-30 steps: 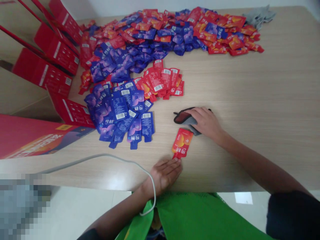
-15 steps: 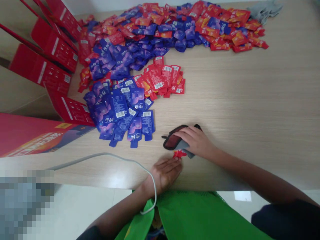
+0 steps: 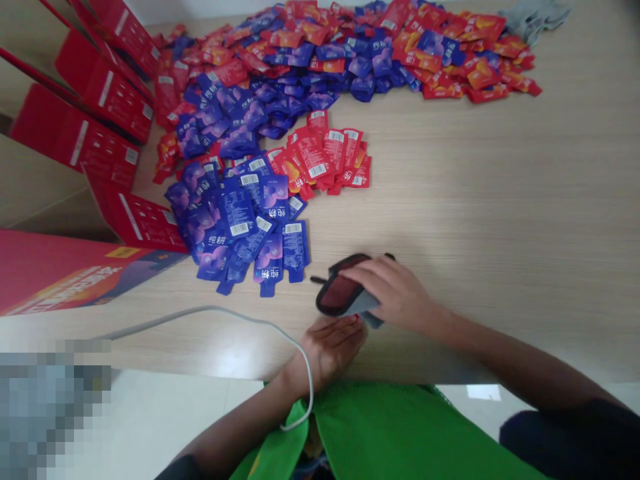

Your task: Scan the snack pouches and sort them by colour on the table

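My right hand (image 3: 397, 293) is closed round a grey handheld scanner (image 3: 343, 295) with a dark red window, held low over the table near its front edge. My left hand (image 3: 333, 345) lies flat on the wood just below the scanner, fingers stretched out and fingertips under the scanner's head. The red sachet seen before is hidden beneath the scanner. A grey cable (image 3: 200, 312) curves from the left across my left wrist.
A pile of blue sachets (image 3: 240, 220) and a smaller pile of red sachets (image 3: 325, 157) lie left of centre. A big mixed heap (image 3: 350, 53) fills the back. Red cartons (image 3: 100, 93) and a large red box (image 3: 60, 267) stand left. Grey gloves (image 3: 535, 17) lie far right.
My right hand has brought the scanner down and left, over the red sachet, which is now covered. My left hand has stayed in place.
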### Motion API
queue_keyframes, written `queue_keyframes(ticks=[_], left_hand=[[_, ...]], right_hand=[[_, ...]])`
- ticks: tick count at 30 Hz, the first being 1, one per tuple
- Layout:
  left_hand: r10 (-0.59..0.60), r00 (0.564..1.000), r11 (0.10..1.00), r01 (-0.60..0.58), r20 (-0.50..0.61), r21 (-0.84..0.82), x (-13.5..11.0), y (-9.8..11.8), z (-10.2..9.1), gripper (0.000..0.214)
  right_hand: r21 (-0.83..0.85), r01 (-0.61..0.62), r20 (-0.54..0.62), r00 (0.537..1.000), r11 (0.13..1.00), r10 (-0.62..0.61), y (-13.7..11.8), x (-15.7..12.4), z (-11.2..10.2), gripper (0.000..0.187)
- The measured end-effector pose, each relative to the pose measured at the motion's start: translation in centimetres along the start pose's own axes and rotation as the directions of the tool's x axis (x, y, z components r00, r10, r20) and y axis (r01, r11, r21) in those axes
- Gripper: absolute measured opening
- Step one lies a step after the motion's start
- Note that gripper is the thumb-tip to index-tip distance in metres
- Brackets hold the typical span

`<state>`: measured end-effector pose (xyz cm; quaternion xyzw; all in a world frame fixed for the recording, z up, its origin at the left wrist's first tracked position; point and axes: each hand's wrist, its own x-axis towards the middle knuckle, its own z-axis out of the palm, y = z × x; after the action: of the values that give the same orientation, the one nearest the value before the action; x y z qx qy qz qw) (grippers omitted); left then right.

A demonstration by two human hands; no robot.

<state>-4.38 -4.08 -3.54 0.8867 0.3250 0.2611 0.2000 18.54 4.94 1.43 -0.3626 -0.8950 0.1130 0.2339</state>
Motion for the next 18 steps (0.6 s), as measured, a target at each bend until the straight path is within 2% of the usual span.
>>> queue_keyframes(ticks=[2,4,7,10,12,14,16,18], left_hand=[[-0.021,0.999,1.000,0.021,0.045,-0.013,0.1,0.0,-0.1,0.026],[-0.008,0.999,1.000,0.009,0.050,-0.011,0.1,0.0,-0.2,0.026],[0.028,1.000,0.999,-0.028,-0.008,0.021,0.1,0.0,-0.1,0.023],[0.038,0.999,0.998,-0.037,-0.013,0.044,0.6,0.2,-0.4,0.020],[0.039,0.999,0.998,-0.038,-0.023,0.047,1.2,0.4,-0.7,0.015],[0.012,0.998,0.999,-0.010,-0.054,0.046,1.9,0.5,-1.2,0.011],[-0.054,0.994,0.996,0.059,-0.094,0.060,2.5,0.6,-1.5,0.012],[-0.164,0.980,0.979,0.176,-0.110,0.104,3.0,0.5,-1.6,0.025]], right_hand=[[0.002,0.086,0.059,0.995,0.996,-0.086,-1.1,-1.1,1.9,0.037],[-0.011,0.090,0.057,0.994,0.996,-0.089,-0.2,-1.7,3.2,0.036],[-0.086,-0.055,0.035,0.998,0.995,0.058,3.8,-1.2,2.9,0.042],[-0.186,-0.222,0.002,0.974,0.957,0.226,8.2,-0.1,0.8,0.048],[-0.195,-0.299,-0.092,0.954,0.934,0.287,10.1,0.3,-0.8,0.049],[-0.147,-0.373,-0.235,0.913,0.916,0.334,10.8,-0.1,-2.0,0.048],[-0.068,-0.436,-0.360,0.850,0.897,0.385,10.7,-1.1,-2.5,0.047],[0.005,-0.477,-0.413,0.799,0.879,0.437,10.3,-2.5,-2.4,0.044]])
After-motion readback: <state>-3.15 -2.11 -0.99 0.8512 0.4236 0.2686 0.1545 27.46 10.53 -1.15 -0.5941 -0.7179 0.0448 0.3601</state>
